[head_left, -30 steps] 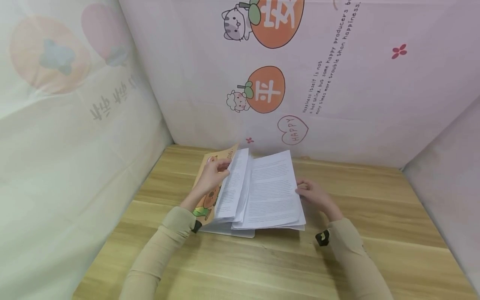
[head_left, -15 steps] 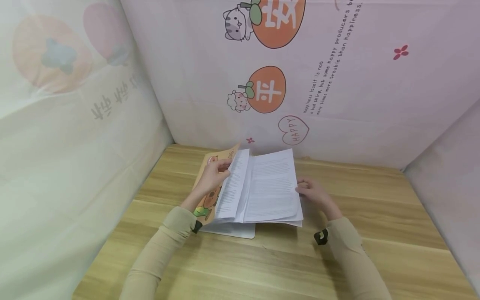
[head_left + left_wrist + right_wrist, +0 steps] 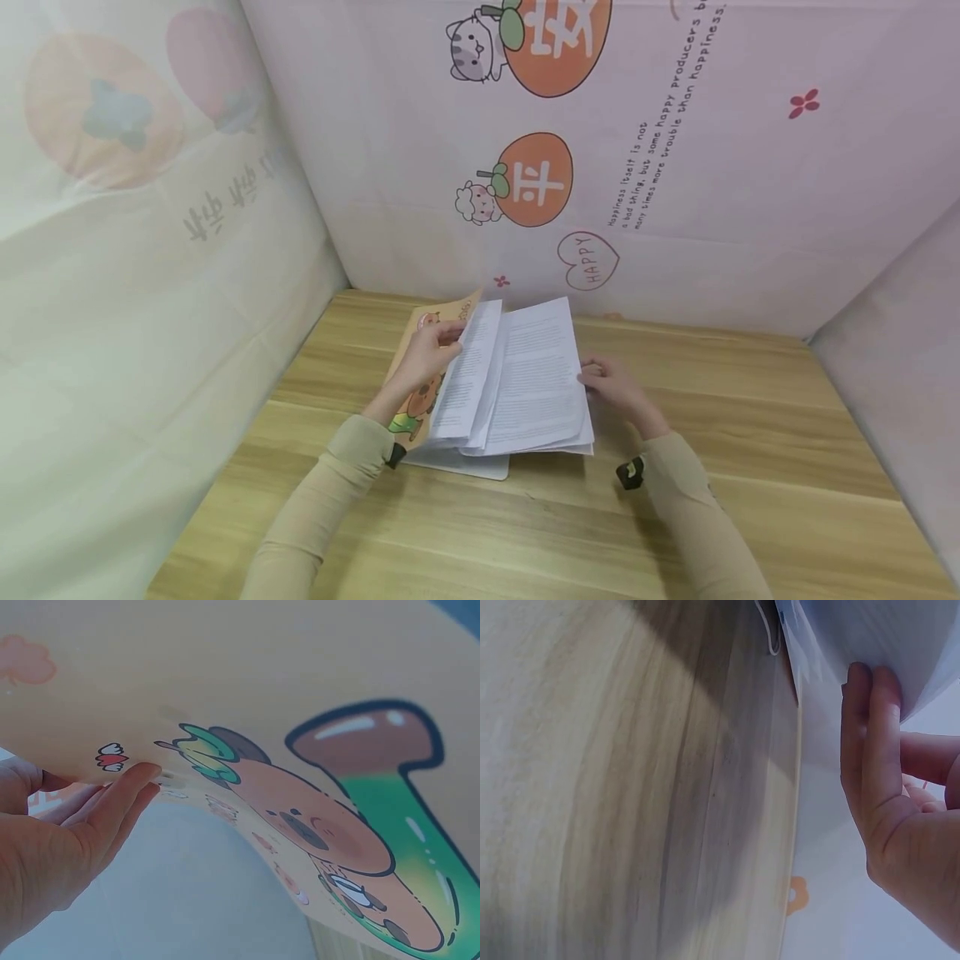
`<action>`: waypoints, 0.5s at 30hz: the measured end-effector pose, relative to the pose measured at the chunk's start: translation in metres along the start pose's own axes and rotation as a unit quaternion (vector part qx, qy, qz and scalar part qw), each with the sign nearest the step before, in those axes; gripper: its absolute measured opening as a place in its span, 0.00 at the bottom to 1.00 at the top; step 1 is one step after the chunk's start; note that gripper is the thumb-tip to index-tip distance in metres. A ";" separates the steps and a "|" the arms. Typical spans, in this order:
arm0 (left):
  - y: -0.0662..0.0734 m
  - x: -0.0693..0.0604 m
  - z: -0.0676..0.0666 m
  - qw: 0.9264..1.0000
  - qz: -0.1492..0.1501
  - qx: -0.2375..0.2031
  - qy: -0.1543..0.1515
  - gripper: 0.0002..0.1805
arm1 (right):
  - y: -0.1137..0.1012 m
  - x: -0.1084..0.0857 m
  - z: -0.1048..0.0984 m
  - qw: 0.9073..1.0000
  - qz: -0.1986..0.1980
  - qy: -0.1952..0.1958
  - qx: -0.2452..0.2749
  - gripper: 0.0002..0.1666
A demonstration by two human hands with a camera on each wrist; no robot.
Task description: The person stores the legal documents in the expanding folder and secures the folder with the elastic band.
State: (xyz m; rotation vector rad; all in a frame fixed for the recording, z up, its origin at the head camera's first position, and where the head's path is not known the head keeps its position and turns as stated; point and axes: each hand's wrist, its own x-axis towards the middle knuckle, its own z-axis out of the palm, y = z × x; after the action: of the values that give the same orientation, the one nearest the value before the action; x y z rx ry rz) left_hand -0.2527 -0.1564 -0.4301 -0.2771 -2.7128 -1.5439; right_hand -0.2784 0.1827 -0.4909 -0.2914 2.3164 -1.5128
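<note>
An orange folder with a cartoon animal on its cover (image 3: 423,402) lies partly opened on the wooden table. My left hand (image 3: 426,358) pinches the edge of that cover and keeps it raised; in the left wrist view the cover (image 3: 255,675) bends over the fingers. Printed white sheets (image 3: 532,375) stand out of the folder to the right. Their right edge is held between the thumb and fingers of my right hand (image 3: 618,392), also seen in the right wrist view beneath the paper (image 3: 885,645). A pale back panel (image 3: 465,462) shows below the sheets.
The wooden table (image 3: 750,417) spreads out around the folder. White printed cloth walls (image 3: 420,167) rise behind it and on both sides; the folder's far end is close to the back wall.
My right hand has shifted a little left, and the sheets' right edge has moved left with it. My left hand and the cover have hardly moved.
</note>
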 end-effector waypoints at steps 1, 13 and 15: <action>0.000 0.000 0.000 1.000 0.001 0.002 0.001 0.26 | -0.001 0.000 0.000 1.000 0.000 0.000 -0.002 0.21; 0.001 0.000 0.000 1.000 0.001 0.007 0.001 0.26 | -0.005 0.007 0.012 1.000 -0.015 0.004 -0.005 0.21; 0.001 0.000 0.000 1.000 0.002 0.008 0.000 0.26 | -0.006 0.008 0.015 1.000 -0.019 -0.008 0.010 0.21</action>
State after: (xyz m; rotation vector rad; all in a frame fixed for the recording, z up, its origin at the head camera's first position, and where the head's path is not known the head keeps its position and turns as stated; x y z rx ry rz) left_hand -0.2526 -0.1557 -0.4298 -0.2829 -2.7205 -1.5211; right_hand -0.2799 0.1642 -0.4923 -0.3426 2.2949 -1.5440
